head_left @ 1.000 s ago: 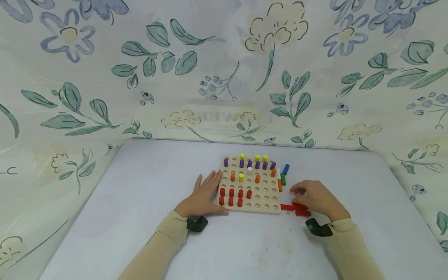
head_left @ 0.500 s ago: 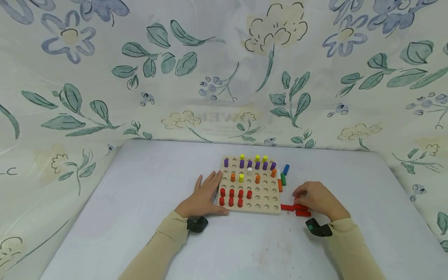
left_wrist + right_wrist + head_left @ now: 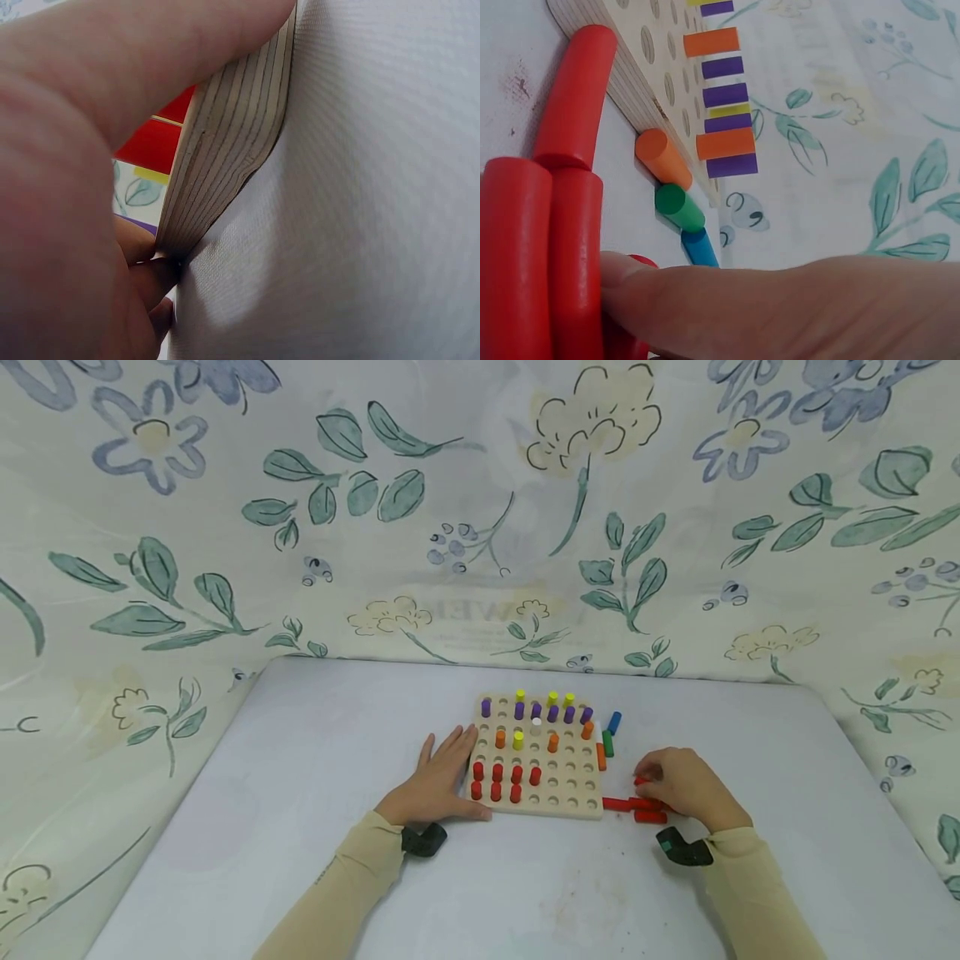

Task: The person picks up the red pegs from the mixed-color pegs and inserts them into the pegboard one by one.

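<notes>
A wooden pegboard point(image 3: 562, 811) lies on the table, with red, orange, yellow, purple and white pegs standing in some of its holes. My left hand point(image 3: 432, 787) lies at the board's left side with fingers extended, the thumb along the front corner. In the left wrist view that thumb rests against the layered board edge point(image 3: 232, 112). Right of the board, my right hand point(image 3: 692, 789) pinches a red peg point(image 3: 642, 782) between thumb and fingers. Below it several red pegs point(image 3: 617, 804) lie on the table. The right wrist view shows the held peg mostly hidden behind the thumb point(image 3: 630, 281).
Along the board's right side lie an orange peg point(image 3: 601, 757), a green peg point(image 3: 607, 743) and a blue peg point(image 3: 615, 722). The white table point(image 3: 315, 718) meets a flower-patterned cloth point(image 3: 480, 485) at the back. Each wrist wears a black camera point(image 3: 684, 847).
My right hand's fingers have closed together on a red peg and drawn slightly right, away from the board. The left hand keeps its place.
</notes>
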Demonstrator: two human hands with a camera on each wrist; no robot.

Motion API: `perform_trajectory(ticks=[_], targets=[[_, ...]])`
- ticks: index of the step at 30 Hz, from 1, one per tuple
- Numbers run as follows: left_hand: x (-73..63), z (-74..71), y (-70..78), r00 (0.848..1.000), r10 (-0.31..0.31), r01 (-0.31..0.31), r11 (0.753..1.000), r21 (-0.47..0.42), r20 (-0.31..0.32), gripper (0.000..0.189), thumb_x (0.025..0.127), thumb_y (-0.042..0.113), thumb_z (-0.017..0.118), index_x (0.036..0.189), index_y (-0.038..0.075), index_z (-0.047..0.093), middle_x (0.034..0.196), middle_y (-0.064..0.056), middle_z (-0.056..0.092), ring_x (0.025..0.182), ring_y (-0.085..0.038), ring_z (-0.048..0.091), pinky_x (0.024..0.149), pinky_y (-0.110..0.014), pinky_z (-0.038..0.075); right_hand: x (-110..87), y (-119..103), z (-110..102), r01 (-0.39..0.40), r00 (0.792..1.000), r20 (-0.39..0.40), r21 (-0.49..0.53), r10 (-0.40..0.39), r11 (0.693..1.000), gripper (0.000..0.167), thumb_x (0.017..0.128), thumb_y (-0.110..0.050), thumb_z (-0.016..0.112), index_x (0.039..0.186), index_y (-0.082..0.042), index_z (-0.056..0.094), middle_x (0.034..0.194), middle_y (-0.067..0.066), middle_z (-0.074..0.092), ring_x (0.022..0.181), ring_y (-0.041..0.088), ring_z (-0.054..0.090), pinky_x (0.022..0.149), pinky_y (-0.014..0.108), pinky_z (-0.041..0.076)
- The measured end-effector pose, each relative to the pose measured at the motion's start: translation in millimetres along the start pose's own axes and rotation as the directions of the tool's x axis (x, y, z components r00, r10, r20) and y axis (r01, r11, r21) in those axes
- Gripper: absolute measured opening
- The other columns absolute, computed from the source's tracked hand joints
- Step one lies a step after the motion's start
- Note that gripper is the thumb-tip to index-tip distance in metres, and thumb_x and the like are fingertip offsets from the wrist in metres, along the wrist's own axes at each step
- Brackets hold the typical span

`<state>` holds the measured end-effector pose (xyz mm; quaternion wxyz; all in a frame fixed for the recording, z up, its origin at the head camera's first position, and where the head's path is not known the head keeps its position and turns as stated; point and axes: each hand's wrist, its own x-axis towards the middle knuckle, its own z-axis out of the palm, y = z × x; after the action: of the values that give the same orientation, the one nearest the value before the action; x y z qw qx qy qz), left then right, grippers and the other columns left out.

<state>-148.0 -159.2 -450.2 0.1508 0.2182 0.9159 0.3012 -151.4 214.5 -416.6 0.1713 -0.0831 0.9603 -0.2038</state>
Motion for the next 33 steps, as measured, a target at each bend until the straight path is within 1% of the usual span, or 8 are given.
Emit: perform_trajectory(ticks=[4,9,12,17,23,33], targets=[[-0.1,-0.6,1.0,1.000,-0.003,0.003,1.000,-0.002,0.001,0.121,0.076,0.049,0.083,0.160,0.000,0.011,0.168,-0.014,0.011,0.155,-0.031,0.000,0.118,-0.058,-0.014,0.1,0.4,-0.4,0.007,1.000,-0.008,0.005,-0.007,1.000,0.024,0.088,-0.016,0.077,0.108,-0.003,0.074,0.096,0.007,0.071,0.080,0.020,0.058,0.080,0.042,0.058],[-0.4,-1.2,1.5,1.000,-0.008,0.008,1.000,0.010,0.002,0.122,0.076,0.049,0.083,0.160,0.000,0.010,0.168,-0.013,0.010,0.155,-0.031,0.000,0.118,-0.057,-0.014,-1.0,-2.1,-1.9,-0.011,1.000,-0.024,0.038,0.012,0.999,0.028,0.088,-0.019,0.075,0.112,-0.004,0.074,0.103,0.010,0.071,0.088,0.024,0.060,0.084,0.047,0.057],[-1.2,-1.7,2.1,1.000,-0.006,0.006,1.000,0.003,-0.002,0.122,0.076,0.048,0.084,0.160,-0.001,0.010,0.168,-0.015,0.010,0.155,-0.031,0.001,0.118,-0.057,-0.014,-1.1,-3.0,-1.6,-0.017,0.999,-0.037,0.046,0.019,0.999,0.028,0.089,-0.019,0.074,0.113,-0.005,0.073,0.105,0.011,0.070,0.092,0.026,0.060,0.085,0.049,0.056],[-1.6,-1.4,2.3,1.000,-0.006,0.006,1.000,0.000,0.000,0.121,0.076,0.048,0.083,0.160,-0.001,0.011,0.168,-0.014,0.011,0.155,-0.031,0.001,0.118,-0.057,-0.014,-2.5,-5.2,-1.3,0.014,0.997,-0.078,0.030,-0.011,0.999,0.024,0.091,-0.017,0.072,0.113,-0.005,0.074,0.105,0.010,0.070,0.095,0.028,0.061,0.087,0.049,0.056],[-1.0,-0.4,1.4,1.000,-0.002,0.002,1.000,0.004,0.002,0.121,0.076,0.050,0.083,0.160,0.000,0.011,0.168,-0.014,0.011,0.155,-0.031,0.001,0.118,-0.058,-0.014,-6.3,-11.5,-3.1,0.062,0.990,-0.130,0.000,-0.061,0.998,0.023,0.092,-0.015,0.073,0.113,-0.005,0.074,0.106,0.011,0.071,0.099,0.031,0.062,0.089,0.052,0.055],[-0.7,0.4,1.1,1.000,-0.001,0.001,1.000,0.007,0.000,0.121,0.076,0.050,0.083,0.160,0.000,0.012,0.168,-0.014,0.011,0.155,-0.031,0.001,0.119,-0.057,-0.014,-7.7,-17.0,-3.8,0.073,0.982,-0.173,-0.008,-0.073,0.997,0.023,0.091,-0.016,0.075,0.112,-0.006,0.074,0.107,0.011,0.071,0.101,0.032,0.062,0.091,0.052,0.054]])
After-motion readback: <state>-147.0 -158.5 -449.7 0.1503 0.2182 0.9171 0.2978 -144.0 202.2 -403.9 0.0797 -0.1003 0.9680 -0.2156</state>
